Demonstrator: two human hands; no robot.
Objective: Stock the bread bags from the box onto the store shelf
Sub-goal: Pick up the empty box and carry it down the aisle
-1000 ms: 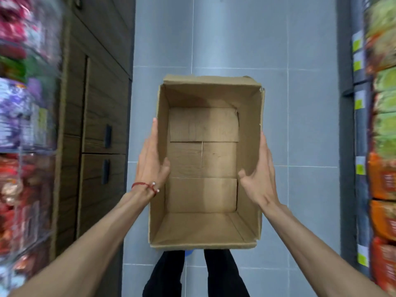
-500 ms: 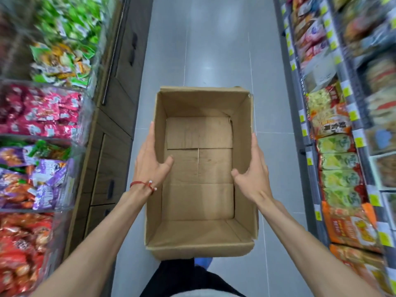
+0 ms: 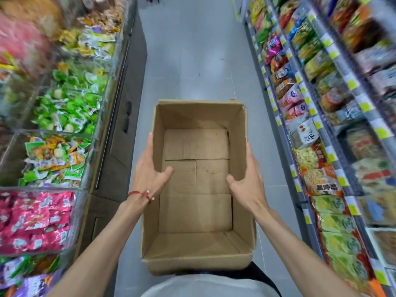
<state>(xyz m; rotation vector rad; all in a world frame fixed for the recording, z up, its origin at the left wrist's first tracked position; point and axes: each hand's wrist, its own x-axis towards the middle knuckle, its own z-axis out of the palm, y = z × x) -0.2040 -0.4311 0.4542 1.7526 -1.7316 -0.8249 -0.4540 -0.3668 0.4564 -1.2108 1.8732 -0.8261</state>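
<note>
box (image 3: 196,211) dead centre over the aisle floor (image 3: 192,61), long axis 6 to 12 o'clock. left hand (image 3: 150,170) grips its 9 o'clock wall, right hand (image 3: 246,179) the 3 o'clock wall, thumbs inside. snack bins (image 3: 53,125) stacked at 9 o'clock, with a cabinet (image 3: 122,125) between them and the aisle. shelf racks (image 3: 321,146) full of packets run from 5 up to 1 o'clock.

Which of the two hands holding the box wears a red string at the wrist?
The left hand, on the left wall of the cardboard box: a red string circles its wrist. The right hand, on the opposite wall, wears none.
</note>
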